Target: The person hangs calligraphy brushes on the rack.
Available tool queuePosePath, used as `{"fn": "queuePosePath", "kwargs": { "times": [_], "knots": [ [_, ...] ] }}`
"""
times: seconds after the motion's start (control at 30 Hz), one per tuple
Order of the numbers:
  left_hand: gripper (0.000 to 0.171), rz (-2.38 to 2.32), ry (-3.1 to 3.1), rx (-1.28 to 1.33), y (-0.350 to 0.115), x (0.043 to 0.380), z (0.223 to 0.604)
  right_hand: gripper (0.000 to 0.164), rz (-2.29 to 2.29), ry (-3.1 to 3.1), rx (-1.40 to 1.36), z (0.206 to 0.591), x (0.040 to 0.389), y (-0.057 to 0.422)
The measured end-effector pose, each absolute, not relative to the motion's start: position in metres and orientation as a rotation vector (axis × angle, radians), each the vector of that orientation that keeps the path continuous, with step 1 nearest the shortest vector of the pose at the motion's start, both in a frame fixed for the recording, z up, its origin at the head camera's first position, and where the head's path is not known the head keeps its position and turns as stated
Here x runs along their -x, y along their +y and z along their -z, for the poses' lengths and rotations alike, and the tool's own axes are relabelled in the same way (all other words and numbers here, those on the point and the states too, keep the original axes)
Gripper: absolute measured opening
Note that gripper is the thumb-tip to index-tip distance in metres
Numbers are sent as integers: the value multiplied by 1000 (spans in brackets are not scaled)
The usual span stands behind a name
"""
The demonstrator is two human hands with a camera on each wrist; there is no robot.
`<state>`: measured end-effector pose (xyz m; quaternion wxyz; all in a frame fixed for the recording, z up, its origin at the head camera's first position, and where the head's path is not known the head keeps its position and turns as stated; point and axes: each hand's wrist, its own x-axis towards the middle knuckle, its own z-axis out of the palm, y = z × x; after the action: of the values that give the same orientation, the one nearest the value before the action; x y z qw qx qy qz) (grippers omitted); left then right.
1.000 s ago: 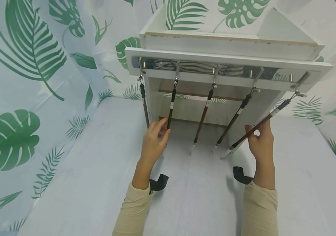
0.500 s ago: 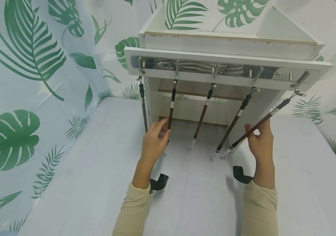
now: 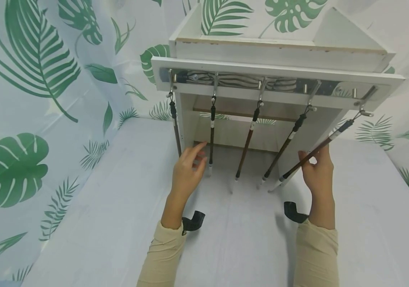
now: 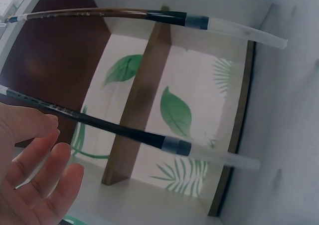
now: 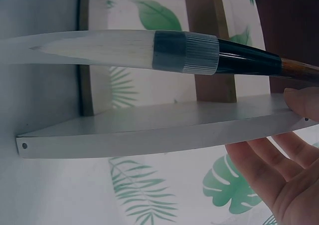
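Note:
Several calligraphy brushes with clear caps hang by loops from metal hooks on a white rail (image 3: 279, 67). Next to the second brush from the left (image 3: 212, 139), my left hand (image 3: 186, 171) is held with loosely bent fingers and grips nothing. The left wrist view shows that dark brush (image 4: 99, 120) just past the fingertips. My right hand (image 3: 319, 171) is at the rightmost brush (image 3: 333, 135), which crosses in front of it. In the right wrist view, the thumb (image 5: 301, 104) lies below the brush handle, apart from it. Whether the right fingers touch the side panel (image 5: 174, 137) is unclear.
The white cabinet frame (image 3: 279, 52) bears the rail and stands on a white-covered surface (image 3: 240, 239). Other brushes, such as the leftmost one (image 3: 175, 127) and the middle one (image 3: 247, 145), hang close by. A leaf-print sheet (image 3: 93, 99) hangs behind.
The second brush from the left has swung right, away from my left fingers, which were against it. The neighbouring brushes have swayed slightly. Both hands have stayed in place.

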<state>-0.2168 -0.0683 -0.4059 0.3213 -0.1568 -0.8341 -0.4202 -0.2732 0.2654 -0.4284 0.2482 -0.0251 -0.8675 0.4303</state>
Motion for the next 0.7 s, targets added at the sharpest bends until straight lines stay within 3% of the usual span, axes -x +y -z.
{"fn": "queuePosePath", "kwargs": {
  "times": [0.27,0.67,0.7],
  "knots": [
    [36,1104,-2183,407,-70,216,405,65,-1116,-2400,129,437,280,271],
    [36,1062,-2145,398,-73,210,397,59,-1121,-2466,81,396,246,246],
    [36,1063,-2139,395,-74,209,395,60,-1090,-2480,88,408,254,255]
  ]
}}
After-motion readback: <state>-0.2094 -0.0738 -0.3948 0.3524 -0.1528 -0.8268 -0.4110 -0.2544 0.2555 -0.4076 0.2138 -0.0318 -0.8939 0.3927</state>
